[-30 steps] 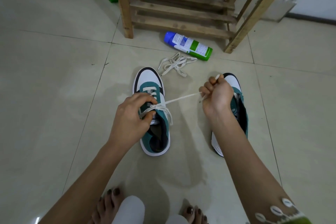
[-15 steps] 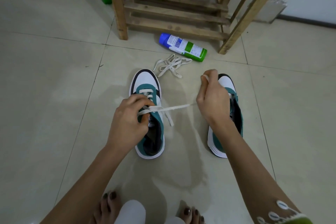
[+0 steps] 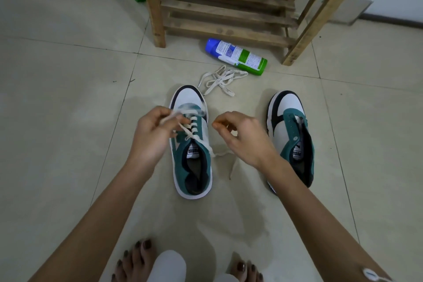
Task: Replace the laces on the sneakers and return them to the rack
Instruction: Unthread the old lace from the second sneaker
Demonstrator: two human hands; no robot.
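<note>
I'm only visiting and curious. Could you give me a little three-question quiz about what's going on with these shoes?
1. True or false: the sneaker by the right forearm has a lace threaded through it.
2. Where is the spray can? A) standing on the wooden rack; B) lying on the floor at the rack's foot; C) inside a sneaker.
3. Fill in: the ___ hand pinches a lace end above the laced sneaker.

Key: 1. False, its eyelets are bare. 2. B. 3. The left hand.
</note>
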